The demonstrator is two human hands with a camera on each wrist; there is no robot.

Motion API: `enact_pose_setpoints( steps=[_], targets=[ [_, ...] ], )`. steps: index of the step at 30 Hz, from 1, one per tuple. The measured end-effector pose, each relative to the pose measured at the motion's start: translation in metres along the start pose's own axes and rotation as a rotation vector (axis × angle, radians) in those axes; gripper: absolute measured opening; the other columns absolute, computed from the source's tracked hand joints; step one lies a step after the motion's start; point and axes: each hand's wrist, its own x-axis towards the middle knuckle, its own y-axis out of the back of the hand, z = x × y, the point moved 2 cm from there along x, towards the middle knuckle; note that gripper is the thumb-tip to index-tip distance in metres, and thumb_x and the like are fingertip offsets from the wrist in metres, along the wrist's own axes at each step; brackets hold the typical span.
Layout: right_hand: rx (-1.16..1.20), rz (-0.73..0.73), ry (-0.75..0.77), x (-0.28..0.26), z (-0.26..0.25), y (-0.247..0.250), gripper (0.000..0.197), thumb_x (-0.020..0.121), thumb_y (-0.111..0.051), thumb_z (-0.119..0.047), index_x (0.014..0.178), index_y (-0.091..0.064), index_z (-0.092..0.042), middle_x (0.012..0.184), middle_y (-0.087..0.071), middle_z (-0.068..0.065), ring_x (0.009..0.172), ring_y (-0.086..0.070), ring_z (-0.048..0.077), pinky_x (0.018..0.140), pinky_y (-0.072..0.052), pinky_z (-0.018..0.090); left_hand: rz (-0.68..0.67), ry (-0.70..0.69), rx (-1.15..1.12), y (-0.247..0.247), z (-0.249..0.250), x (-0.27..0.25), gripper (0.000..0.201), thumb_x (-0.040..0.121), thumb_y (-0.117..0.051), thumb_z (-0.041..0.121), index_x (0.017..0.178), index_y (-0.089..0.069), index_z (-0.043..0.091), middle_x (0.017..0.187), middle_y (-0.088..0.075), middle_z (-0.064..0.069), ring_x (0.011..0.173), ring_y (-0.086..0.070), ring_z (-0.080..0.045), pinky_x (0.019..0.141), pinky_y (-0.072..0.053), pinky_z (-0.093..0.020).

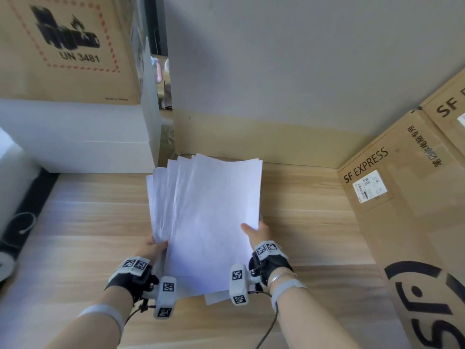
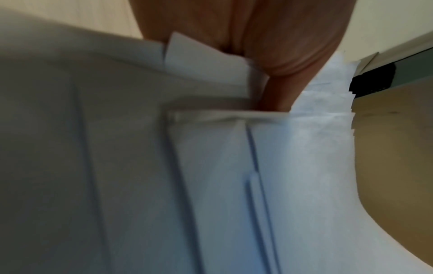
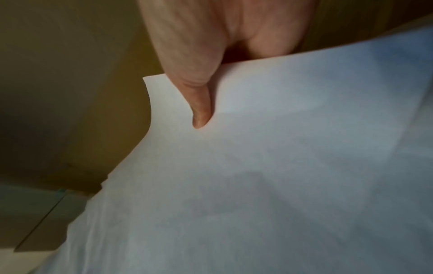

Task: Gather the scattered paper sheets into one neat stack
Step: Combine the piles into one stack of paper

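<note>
Sheets [image 1: 206,217] fanned, uneven; left hand [image 1: 151,248] grip pinches left edge, right hand [image 1: 259,235] grip pinches right edge.

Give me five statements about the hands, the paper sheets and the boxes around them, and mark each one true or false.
1. Both hands hold the paper sheets. True: the left hand grips the left edge and the right hand grips the right edge.
2. The sheets are already squared into a neat stack. False: their far edges fan out toward the left, stepped one behind another.
3. The right thumb lies on top of the uppermost sheet. True.
4. The cardboard box marked SF EXPRESS stands to the left of the sheets. False: it stands to their right; the box marked UN 3481 is on the left.
5. The sheets are printed with dense text. False: the visible faces are blank white.
</note>
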Motion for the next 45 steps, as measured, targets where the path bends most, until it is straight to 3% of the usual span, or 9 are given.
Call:
enact_pose_setpoints(
  steps=[3,8,11,15,18,22,29,35,45],
  targets=[
    [-0.004,-0.083,0.016,-0.007,-0.007,-0.008,0.041,0.082,-0.063,-0.003,0.12,-0.049,-0.011,0.103,-0.058,0.004,0.097,-0.06,0.023,0.082,-0.044,0.029,0.012,0.017,0.035,0.0,0.002,-0.005,0.033,0.089,-0.053,0.001,0.116,-0.052,-0.018,0.051,-0.067,-0.001,0.058,-0.06,-0.021,0.061,-0.05,-0.028],
    [-0.111,-0.138,0.088,-0.011,-0.01,-0.008,0.061,0.079,-0.065,0.002,0.134,-0.042,-0.012,0.12,-0.059,0.005,0.111,-0.057,0.022,0.092,-0.042,0.028,-0.021,-0.033,-0.05,0.003,0.01,-0.009,0.072,0.087,-0.049,0.048,0.135,-0.041,-0.004,0.138,-0.047,-0.019,0.131,-0.042,-0.031,0.111,-0.029,-0.041],
    [-0.112,-0.201,0.117,-0.013,-0.011,-0.014,0.056,0.08,-0.066,0.0,0.132,-0.047,-0.01,0.126,-0.06,0.008,0.108,-0.056,0.017,0.098,-0.042,0.029,-0.049,-0.068,-0.002,0.005,0.011,-0.01,0.07,0.066,-0.077,0.031,0.122,-0.054,-0.006,0.123,-0.059,-0.022,0.107,-0.057,-0.026,0.089,-0.04,-0.034],
    [-0.087,-0.117,0.073,-0.008,-0.001,-0.008,0.041,0.09,-0.058,-0.023,0.129,-0.051,-0.011,0.131,-0.058,0.009,0.111,-0.055,0.018,0.1,-0.04,0.028,0.055,-0.09,0.073,0.014,0.007,-0.014,0.026,0.084,-0.062,0.003,0.108,-0.054,0.001,0.102,-0.055,-0.013,0.095,-0.049,-0.022,0.079,-0.034,-0.03],
    [-0.438,0.138,-0.1,-0.001,0.021,0.016,0.071,0.08,-0.068,-0.037,0.14,-0.035,-0.02,0.147,-0.037,0.007,0.133,-0.038,0.027,0.106,-0.034,0.039,0.073,-0.094,0.031,0.029,-0.008,-0.003,0.029,0.082,-0.062,-0.001,0.11,-0.058,-0.008,0.087,-0.062,-0.012,0.089,-0.059,-0.03,0.078,-0.039,-0.032],
    [-0.602,0.081,-0.22,-0.01,0.039,0.025,0.102,0.071,-0.079,-0.028,0.148,-0.013,-0.016,0.153,-0.017,0.015,0.139,-0.027,0.029,0.111,-0.028,0.038,0.092,-0.079,-0.005,0.039,-0.02,0.004,0.015,0.081,-0.061,-0.006,0.094,-0.06,0.002,0.048,-0.067,0.008,0.069,-0.055,-0.022,0.07,-0.044,-0.032],
    [-0.586,0.049,-0.346,-0.005,0.035,0.039,0.072,0.075,-0.077,-0.024,0.132,-0.04,0.002,0.138,-0.05,0.016,0.126,-0.05,0.029,0.1,-0.043,0.036,0.071,-0.023,-0.048,0.043,-0.024,0.008,0.018,0.079,-0.066,0.001,0.096,-0.062,0.002,0.089,-0.064,-0.018,0.089,-0.059,-0.033,0.086,-0.044,-0.044],
    [-0.374,0.127,-0.282,-0.004,0.05,0.048,0.052,0.088,-0.059,-0.017,0.134,-0.044,0.001,0.135,-0.054,0.016,0.122,-0.053,0.032,0.101,-0.042,0.035,0.055,-0.022,-0.033,0.042,-0.025,0.009,0.015,0.081,-0.063,-0.001,0.095,-0.061,0.002,0.081,-0.063,-0.012,0.076,-0.058,-0.028,0.08,-0.044,-0.039],
    [0.193,0.578,-0.025,0.002,0.028,0.115,0.016,0.086,-0.057,-0.012,0.098,-0.063,-0.004,0.089,-0.061,0.012,0.082,-0.057,0.026,0.071,-0.04,0.031,0.044,0.001,-0.039,0.03,-0.023,0.011,0.025,0.079,-0.065,-0.001,0.103,-0.061,-0.007,0.073,-0.068,-0.013,0.078,-0.059,-0.03,0.079,-0.047,-0.039]
  ],
)
